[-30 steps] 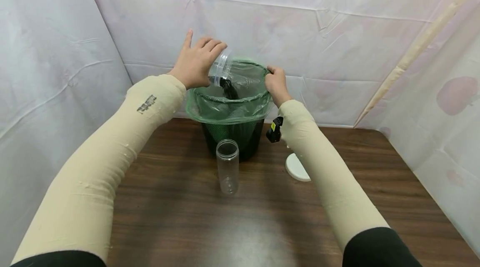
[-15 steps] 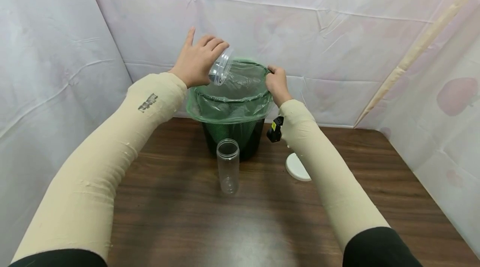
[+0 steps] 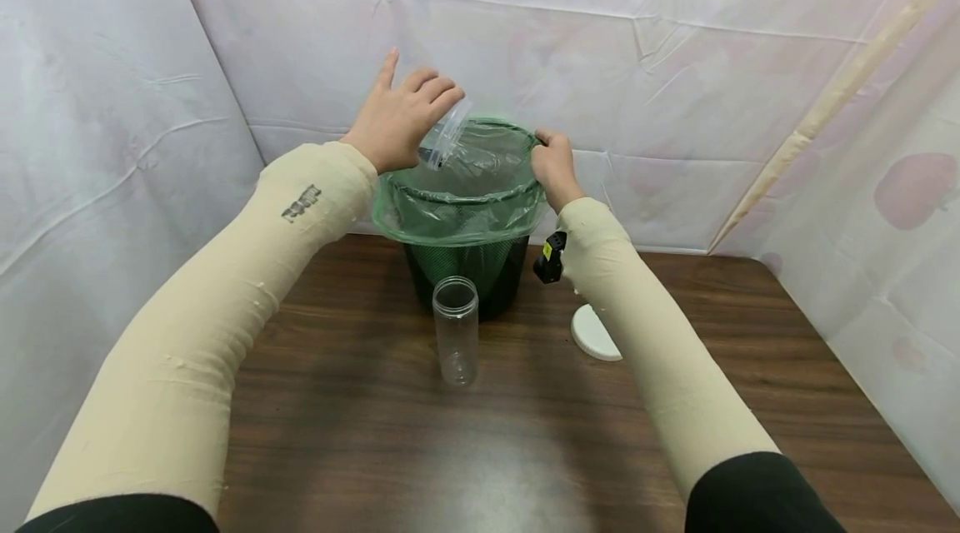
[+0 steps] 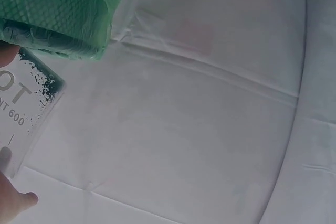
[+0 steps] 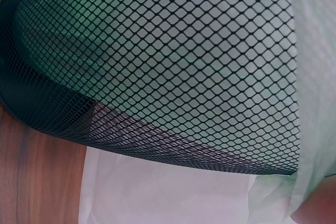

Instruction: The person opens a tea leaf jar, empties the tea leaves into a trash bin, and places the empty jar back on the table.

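Observation:
Over the left side of a bin's mouth, my left hand (image 3: pixel 401 117) grips a clear plastic jar (image 3: pixel 447 133), tipped with its open mouth down to the right. Dark specks cling inside the jar (image 4: pixel 39 77) in the left wrist view, beside printed lettering. A thin green bag (image 3: pixel 457 221) lines the black mesh bin (image 3: pixel 513 266) and folds over its rim. My right hand (image 3: pixel 553 166) grips the rim and bag on the right side. The bin's mesh wall (image 5: pixel 199 66) fills most of the right wrist view. What lies at the bin's bottom is hidden.
A second clear jar (image 3: pixel 456 341), lidless, stands upright on the wooden table (image 3: pixel 360 433) in front of the bin. To the right lies a white lid (image 3: pixel 595 335), partly behind my right forearm. White cloth (image 3: pixel 675 100) hangs close behind the bin.
A dark stream was falling from the tilted jar into the bin a second ago; it has stopped. My left hand has shifted slightly up and right with the jar. My right hand has stayed put.

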`<state>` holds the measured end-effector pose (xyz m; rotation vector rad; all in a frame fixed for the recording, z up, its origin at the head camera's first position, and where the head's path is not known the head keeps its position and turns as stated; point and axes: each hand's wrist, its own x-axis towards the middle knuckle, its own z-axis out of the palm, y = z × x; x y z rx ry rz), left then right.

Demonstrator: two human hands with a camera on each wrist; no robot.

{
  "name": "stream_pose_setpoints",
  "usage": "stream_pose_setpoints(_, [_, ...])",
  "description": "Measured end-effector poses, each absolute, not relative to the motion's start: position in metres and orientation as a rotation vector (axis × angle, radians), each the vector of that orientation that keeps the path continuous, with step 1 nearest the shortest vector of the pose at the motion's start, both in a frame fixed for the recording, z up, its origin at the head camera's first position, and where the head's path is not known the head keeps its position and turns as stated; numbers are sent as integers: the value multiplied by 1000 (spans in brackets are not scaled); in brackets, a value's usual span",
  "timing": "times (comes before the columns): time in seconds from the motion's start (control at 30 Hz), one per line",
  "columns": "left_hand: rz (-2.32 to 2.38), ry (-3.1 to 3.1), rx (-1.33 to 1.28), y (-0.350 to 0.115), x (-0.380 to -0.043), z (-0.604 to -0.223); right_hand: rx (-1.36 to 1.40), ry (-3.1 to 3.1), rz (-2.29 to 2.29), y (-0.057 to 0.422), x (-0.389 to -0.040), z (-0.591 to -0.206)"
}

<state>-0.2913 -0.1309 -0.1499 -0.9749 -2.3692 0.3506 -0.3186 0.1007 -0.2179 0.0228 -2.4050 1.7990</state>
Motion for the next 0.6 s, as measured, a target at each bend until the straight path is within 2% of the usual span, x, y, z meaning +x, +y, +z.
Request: stream_pose_setpoints(0.6, [691, -2187, -1050, -128, -290, -150, 41, -2393, 1796, 100, -319, -220])
